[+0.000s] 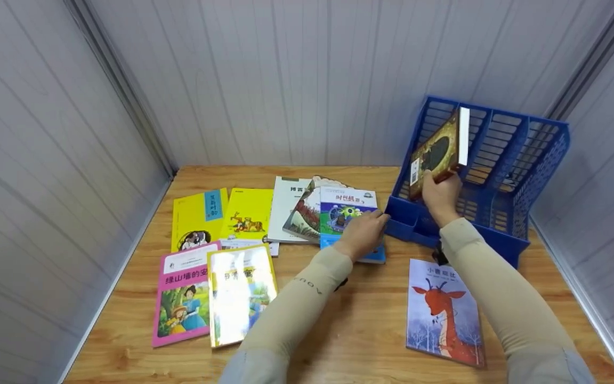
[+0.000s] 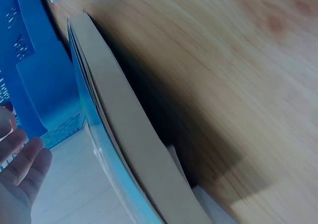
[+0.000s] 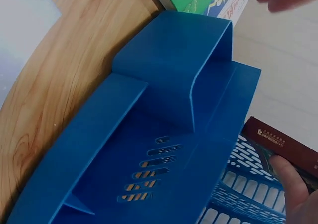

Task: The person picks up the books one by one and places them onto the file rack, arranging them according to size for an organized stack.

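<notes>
My right hand (image 1: 442,196) grips a brown book (image 1: 437,152) by its lower edge, thumb across the cover. The book stands tilted inside the leftmost compartment of a blue plastic file rack (image 1: 504,213). In the right wrist view its dark red spine (image 3: 285,143) shows above the thumb. My left hand (image 1: 364,233) hovers over the purple and green book (image 1: 339,210), close to the rack's front left corner. Its fingers (image 2: 22,159) are loosely extended with nothing between them in the left wrist view.
Left of that book lie a plant-cover book (image 1: 304,213), a white book (image 1: 281,208) and two yellow books (image 1: 248,208). Nearer are a pink book (image 1: 184,298) and a glossy yellow-edged one (image 1: 227,314). A deer picture book (image 1: 440,314) lies before the rack. Panel walls (image 1: 243,80) surround the table.
</notes>
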A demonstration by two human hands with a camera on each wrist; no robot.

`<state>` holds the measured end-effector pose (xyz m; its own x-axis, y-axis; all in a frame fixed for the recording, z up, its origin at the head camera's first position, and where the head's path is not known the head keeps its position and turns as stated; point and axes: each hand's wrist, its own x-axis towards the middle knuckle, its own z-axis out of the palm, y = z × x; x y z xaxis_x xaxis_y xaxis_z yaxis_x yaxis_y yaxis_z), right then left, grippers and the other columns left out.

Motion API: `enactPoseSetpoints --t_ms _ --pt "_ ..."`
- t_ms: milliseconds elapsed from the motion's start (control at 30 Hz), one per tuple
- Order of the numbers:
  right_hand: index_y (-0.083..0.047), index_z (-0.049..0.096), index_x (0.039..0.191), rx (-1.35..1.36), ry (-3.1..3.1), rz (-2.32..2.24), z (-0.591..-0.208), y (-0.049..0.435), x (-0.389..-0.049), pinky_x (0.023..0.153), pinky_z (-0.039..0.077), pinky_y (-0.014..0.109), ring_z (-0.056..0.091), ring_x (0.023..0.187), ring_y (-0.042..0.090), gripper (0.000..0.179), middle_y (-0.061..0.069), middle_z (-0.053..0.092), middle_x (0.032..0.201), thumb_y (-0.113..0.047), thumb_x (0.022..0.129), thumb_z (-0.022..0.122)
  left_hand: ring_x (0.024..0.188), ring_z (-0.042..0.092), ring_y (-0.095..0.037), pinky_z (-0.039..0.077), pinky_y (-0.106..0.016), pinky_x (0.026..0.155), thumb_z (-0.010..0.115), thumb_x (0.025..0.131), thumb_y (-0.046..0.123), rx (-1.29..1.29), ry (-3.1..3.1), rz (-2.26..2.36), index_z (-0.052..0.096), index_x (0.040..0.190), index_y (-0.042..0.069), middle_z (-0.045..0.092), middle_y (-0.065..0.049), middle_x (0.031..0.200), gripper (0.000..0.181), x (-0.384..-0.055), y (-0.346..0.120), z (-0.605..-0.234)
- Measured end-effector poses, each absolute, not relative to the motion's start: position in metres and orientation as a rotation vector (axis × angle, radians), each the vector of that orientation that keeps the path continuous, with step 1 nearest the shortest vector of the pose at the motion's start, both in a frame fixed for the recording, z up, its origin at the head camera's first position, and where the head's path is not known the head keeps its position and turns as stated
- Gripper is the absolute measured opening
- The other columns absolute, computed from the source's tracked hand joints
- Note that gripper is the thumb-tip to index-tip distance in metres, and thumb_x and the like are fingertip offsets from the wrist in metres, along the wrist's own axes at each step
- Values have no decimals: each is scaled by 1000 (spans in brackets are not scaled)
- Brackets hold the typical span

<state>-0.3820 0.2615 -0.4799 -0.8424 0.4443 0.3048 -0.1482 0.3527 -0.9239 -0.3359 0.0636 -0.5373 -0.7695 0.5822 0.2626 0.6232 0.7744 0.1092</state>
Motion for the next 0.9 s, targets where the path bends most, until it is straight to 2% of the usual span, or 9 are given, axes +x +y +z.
enactPoseSetpoints --t_ms 200,367,600,900 --pt "11 49 150 -220 -2084 1614 -489 260 -388 113 53 55 65 133 45 49 34 63 144 -12 107 57 134 68 -20 57 -32 112 54 114 14 -922 -2859 -266 62 153 11 66 -4 151 40 -341 79 -543" --pt "15 53 146 -222 -2062 1655 -498 258 -394 114 53 55 65 133 45 47 35 64 143 -8 106 57 145 61 -20 49 -32 121 53 114 13 -918 -2957 -322 54 159 11 60 -4 160 45 -346 86 -547" --pt "16 54 144 -236 -2111 1663 -502 255 -400 114 54 52 66 131 45 46 36 65 141 -8 105 59 142 63 -24 52 -34 119 59 109 9 -905 -2996 -394 53 159 7 59 -10 159 50 -352 88 -554" --pt "11 57 144 -283 -2209 1544 -505 249 -403 109 57 55 69 127 46 46 34 68 138 -15 106 58 145 60 -24 50 -34 120 48 116 15 -894 -3037 -280 52 162 9 54 -10 164 46 -350 94 -551"
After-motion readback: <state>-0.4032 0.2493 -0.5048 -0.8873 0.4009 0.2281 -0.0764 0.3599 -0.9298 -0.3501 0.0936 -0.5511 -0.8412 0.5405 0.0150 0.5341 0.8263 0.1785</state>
